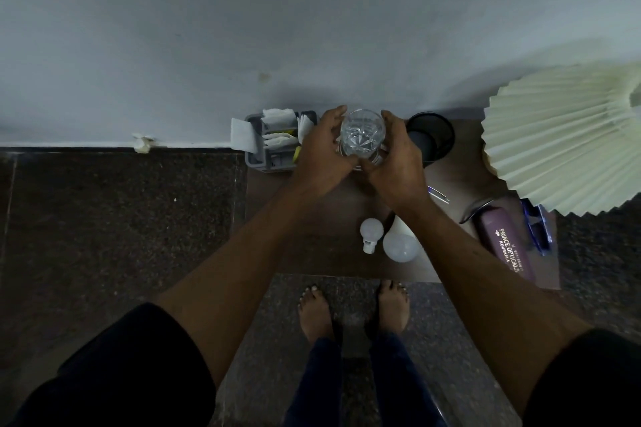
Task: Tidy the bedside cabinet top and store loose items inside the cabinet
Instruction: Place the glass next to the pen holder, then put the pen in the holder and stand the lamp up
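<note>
Both hands meet round the glass [362, 135]: my left hand [321, 149] curls against its left side, my right hand [395, 163] wraps the right side with the thumb on the near wall. The glass is at the back of the cabinet top [312, 218], close to the wall; I cannot tell whether its base stands on the wood or is just off it.

A pleated lampshade [569, 139] fills the back right corner and hangs out past the right edge. The dark stone floor [121, 218] lies open to the left of the cabinet, and my bare feet [315, 312] stand just short of the front edge. The left front part of the top is bare wood.

A purple glasses case [503, 246] lies near the front right edge, with blue glasses [537, 229] just beside it. A grey tray [256, 156] of paper sachets sits in the back left corner, one paper sticking out over the left edge. A dark cup [433, 139] stands just right of the glass. Two light bulbs, the big one [400, 246] and the small one [371, 232], lie close together near the front edge. A pen [438, 193] pokes out from under my right wrist.
</note>
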